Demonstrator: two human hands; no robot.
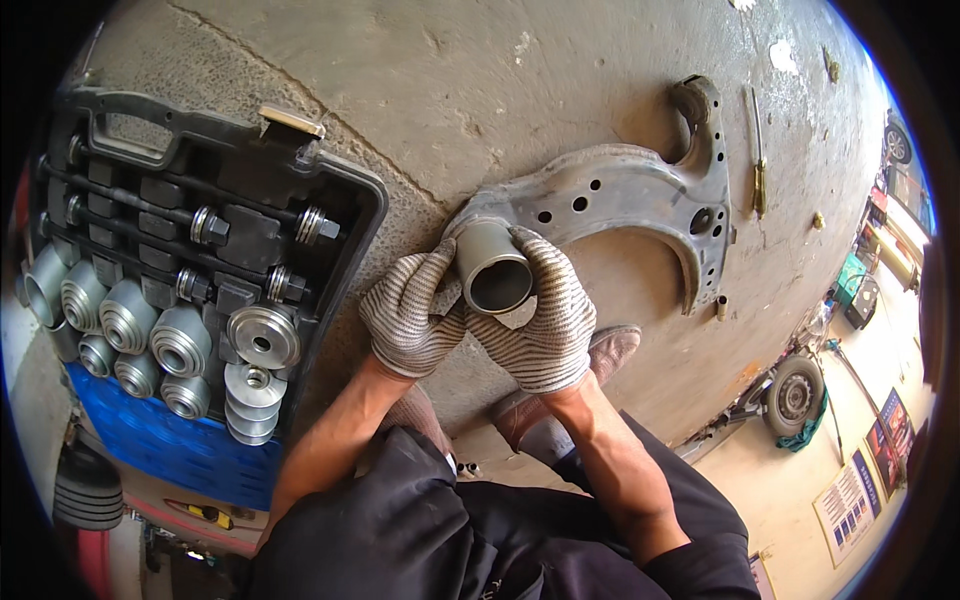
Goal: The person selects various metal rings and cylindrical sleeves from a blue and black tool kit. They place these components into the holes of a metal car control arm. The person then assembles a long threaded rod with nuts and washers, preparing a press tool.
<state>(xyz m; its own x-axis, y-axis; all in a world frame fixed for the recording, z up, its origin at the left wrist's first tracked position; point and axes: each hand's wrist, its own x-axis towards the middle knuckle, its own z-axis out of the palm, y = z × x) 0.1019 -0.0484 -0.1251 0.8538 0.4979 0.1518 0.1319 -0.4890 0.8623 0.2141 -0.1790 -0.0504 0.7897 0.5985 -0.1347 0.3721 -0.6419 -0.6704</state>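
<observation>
Both my hands wear striped knit gloves and grip a grey metal sleeve (pixel 484 246), a short hollow cylinder with its open end tilted toward me. My left hand (pixel 410 312) holds it from the left side, fingers closed against the wall. On the other side my right hand (pixel 545 325) presses it with thumb and fingers. Just beyond the sleeve lies a grey control arm (pixel 610 200) on the concrete floor, curved, with several holes. The sleeve covers its near left end, so I cannot tell whether the two touch.
At left stands an open black tool case (pixel 350 190) with threaded rods, sleeves and stacked metal discs (pixel 252 400), above a blue mat (pixel 190 450). A screwdriver (pixel 759 190) lies right of the control arm. My shoes (pixel 612 350) are close below. A wheel (pixel 795 398) lies far right.
</observation>
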